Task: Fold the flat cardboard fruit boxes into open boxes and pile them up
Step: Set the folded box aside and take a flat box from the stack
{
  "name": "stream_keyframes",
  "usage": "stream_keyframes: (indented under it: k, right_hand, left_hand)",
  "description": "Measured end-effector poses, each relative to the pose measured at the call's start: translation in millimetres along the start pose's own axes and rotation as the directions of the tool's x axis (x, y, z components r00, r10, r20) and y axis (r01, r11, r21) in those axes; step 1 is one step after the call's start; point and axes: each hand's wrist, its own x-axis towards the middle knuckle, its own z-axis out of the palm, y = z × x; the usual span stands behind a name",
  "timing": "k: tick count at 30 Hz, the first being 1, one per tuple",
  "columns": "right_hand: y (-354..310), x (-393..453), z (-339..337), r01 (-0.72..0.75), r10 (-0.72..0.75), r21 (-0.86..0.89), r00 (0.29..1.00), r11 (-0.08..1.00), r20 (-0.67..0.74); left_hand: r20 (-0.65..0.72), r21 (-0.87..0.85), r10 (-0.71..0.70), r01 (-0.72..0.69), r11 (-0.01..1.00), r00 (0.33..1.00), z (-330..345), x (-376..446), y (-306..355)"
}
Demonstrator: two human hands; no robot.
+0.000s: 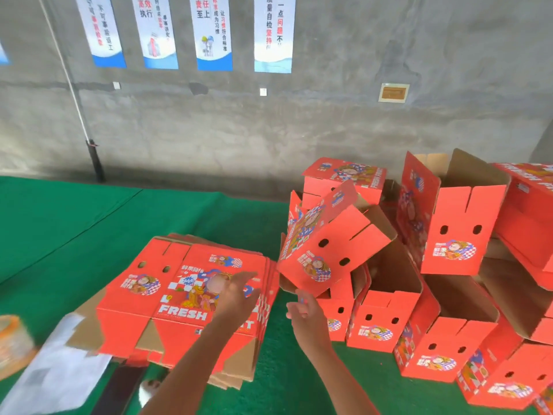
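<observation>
A stack of flat red cardboard fruit boxes (167,283) lies on the green table cover in front of me. My left hand (236,298) hovers over the stack's right side with fingers extended, holding nothing. My right hand (306,317) is loosely open just below a folded red box (332,244), which is tilted in the air, apart from the hand, above the pile. To the right, several folded open boxes (457,298) lie heaped at different angles.
A roll of tape (13,339) and a white plastic sheet (57,369) sit at the lower left. Green cloth (89,223) covers the table to the back and left. Behind it rises a grey concrete wall with posters (214,31).
</observation>
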Motion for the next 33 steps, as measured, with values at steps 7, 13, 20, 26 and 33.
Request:
stream_keyframes:
  k: [7, 13, 20, 26, 33]
  right_hand:
    - [30.0, -19.2, 83.2, -0.146, 0.156, -0.072, 0.974, 0.987, 0.162]
    - [44.6, -26.0, 111.6, -0.221, 0.271, -0.258, 0.946, 0.941, 0.179]
    - [25.6, -31.7, 117.7, -0.156, 0.151, 0.055, 0.985, 0.986, 0.089]
    - [3.1, -32.8, 107.0, -0.081, 0.064, 0.188, 0.993, 0.979, 0.097]
    - [-20.4, -41.6, 108.3, 0.021, -0.03, 0.117, 0.996, 0.993, 0.083]
  left_hand:
    - [-0.145, 0.454, -0.378, 0.401, 0.795, 0.914, -88.5, -46.9, -126.2]
    - [-0.283, 0.416, -0.511, 0.584, 0.697, 0.812, -132.0, -70.3, -176.3]
    - [-0.237, 0.284, -0.538, 0.587, 0.758, 0.809, -132.1, -74.6, -170.6]
    - [-0.248, 0.229, -0.507, 0.558, 0.797, 0.825, -133.2, -72.1, -175.8]
    - [-0.396, 0.296, -0.346, 0.474, 0.829, 0.851, -139.4, -79.2, -146.2]
